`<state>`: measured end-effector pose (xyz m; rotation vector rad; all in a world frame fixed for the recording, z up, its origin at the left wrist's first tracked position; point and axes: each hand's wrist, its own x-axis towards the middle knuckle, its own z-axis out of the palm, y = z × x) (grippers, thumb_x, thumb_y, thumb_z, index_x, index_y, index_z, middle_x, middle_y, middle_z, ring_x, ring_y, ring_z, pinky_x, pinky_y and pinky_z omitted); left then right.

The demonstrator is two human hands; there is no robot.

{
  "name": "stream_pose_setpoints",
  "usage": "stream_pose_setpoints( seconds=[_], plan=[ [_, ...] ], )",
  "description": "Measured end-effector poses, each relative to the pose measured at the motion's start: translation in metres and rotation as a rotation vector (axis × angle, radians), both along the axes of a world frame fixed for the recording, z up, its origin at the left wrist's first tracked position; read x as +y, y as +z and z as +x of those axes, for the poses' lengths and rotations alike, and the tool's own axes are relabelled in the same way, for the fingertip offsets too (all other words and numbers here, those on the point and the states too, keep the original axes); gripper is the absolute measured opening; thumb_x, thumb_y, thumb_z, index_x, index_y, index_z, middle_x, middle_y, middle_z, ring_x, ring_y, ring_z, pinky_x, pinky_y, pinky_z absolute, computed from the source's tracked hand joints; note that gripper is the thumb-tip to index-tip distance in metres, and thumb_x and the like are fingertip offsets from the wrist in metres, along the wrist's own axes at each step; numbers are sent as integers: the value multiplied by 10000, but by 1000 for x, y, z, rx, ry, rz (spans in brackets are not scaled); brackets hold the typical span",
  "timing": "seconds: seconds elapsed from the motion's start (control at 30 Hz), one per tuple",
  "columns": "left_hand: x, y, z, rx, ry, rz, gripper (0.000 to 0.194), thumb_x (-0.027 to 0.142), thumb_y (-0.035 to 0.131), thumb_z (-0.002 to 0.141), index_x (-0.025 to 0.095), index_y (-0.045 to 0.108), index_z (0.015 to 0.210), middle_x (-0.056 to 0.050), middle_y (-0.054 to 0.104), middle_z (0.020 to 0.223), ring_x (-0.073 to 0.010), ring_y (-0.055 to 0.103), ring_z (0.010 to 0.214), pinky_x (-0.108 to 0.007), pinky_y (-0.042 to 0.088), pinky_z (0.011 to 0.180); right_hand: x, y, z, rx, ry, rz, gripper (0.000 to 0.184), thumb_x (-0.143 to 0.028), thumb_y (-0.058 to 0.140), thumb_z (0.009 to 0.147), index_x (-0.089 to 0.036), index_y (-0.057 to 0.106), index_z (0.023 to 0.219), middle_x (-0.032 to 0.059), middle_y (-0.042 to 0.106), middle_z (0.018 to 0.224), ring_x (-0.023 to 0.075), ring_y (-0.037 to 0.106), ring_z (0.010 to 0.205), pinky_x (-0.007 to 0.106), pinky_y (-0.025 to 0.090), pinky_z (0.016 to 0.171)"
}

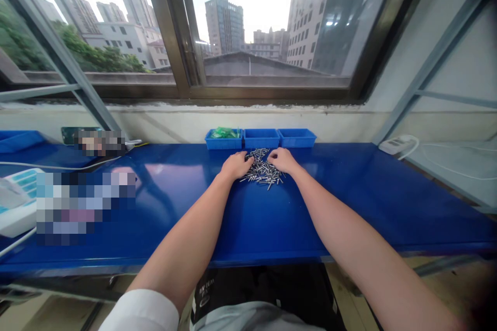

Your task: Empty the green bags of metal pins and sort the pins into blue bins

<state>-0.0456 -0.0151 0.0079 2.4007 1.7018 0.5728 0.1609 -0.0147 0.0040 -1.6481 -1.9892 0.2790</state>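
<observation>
A loose pile of slim silvery metal pins (264, 169), perhaps rivets or screws, lies on the blue table (267, 222). My left hand (235, 164) rests at the pile's left edge, thumb and fingers apart over the pins. On the opposite side, my right hand (283, 160) curls its thumb and fingertips together at the edge of the pile; whatever is between them is too small to make out. Just behind the hands stand a blue bin with green plastic bags (224, 138), a middle blue bin (261, 138) and a right blue bin (297, 138).
A window (267, 83) and wall rise behind the table. Metal frame posts slope up on both sides. At left are a white and teal tray (23, 196), blurred items, a cable and another blue bin (19, 139). A white power strip (394, 144) lies at right.
</observation>
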Motion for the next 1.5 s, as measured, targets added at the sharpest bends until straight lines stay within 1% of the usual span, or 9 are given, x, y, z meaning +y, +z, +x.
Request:
stream_pose_setpoints(
  seconds=[0.2,0.33,0.63,0.73,0.87,0.97,1.13,1.27,1.5],
  plan=[
    [-3,1,2,-29,-46,65,433,479,388,889,187,633,1096,-112,665,1120,-253,603,1054,-329,446,899,-1,0,-3,-36,31,13,163,-265,553,791,-200,702,807,62,706,903,202,618,875,299,446,800],
    [-4,2,4,-42,-60,87,400,453,408,885,186,640,1072,-105,668,1087,-244,607,1029,-323,450,896,0,-2,-3,-21,-27,34,219,-338,609,771,-182,701,892,91,690,991,208,612,902,298,449,806],
    [-3,0,6,-78,-67,107,413,442,430,877,173,616,1127,-103,627,1132,-232,581,1059,-326,428,948,-3,3,-5,-43,2,-32,207,-336,574,799,-204,684,683,76,692,833,223,607,871,312,428,780],
    [-5,1,8,-90,-85,108,401,433,440,876,177,616,1129,-97,617,1142,-222,574,1066,-316,427,954,-4,3,-8,-120,-11,-53,282,-374,526,835,-211,667,653,93,672,929,262,569,977,355,416,820],
    [-8,4,12,-102,-129,143,385,402,460,874,166,614,1137,-98,610,1148,-214,564,1081,-313,423,968,-6,2,-11,-175,-40,-42,296,-385,449,880,-203,667,795,124,614,1078,296,516,1047,413,397,852],
    [-13,8,15,-114,-184,208,353,355,468,875,168,610,1138,-95,614,1138,-210,561,1083,-313,427,966,-7,4,-14,-112,-28,27,300,-373,411,904,-184,636,842,121,616,1032,264,523,1010,382,395,843],
    [-16,13,19,-163,-283,264,270,273,494,870,178,627,1084,-72,654,1070,-190,595,1003,-300,448,922,-12,13,-20,134,132,143,250,-341,450,888,-171,607,792,52,650,818,168,564,786,275,396,736],
    [-17,15,19,-228,-268,256,246,298,470,892,174,657,995,-62,691,979,-184,629,893,-292,475,848,-15,16,-22,250,146,131,278,-391,491,854,-170,612,736,21,638,721,143,543,676,254,373,650],
    [-18,17,22,-294,-197,192,207,244,508,868,186,668,986,-43,705,987,-179,638,919,-279,477,861,-8,10,-21,431,167,115,296,-440,547,781,-161,629,723,15,640,680,141,543,638,263,387,618]
  ],
)
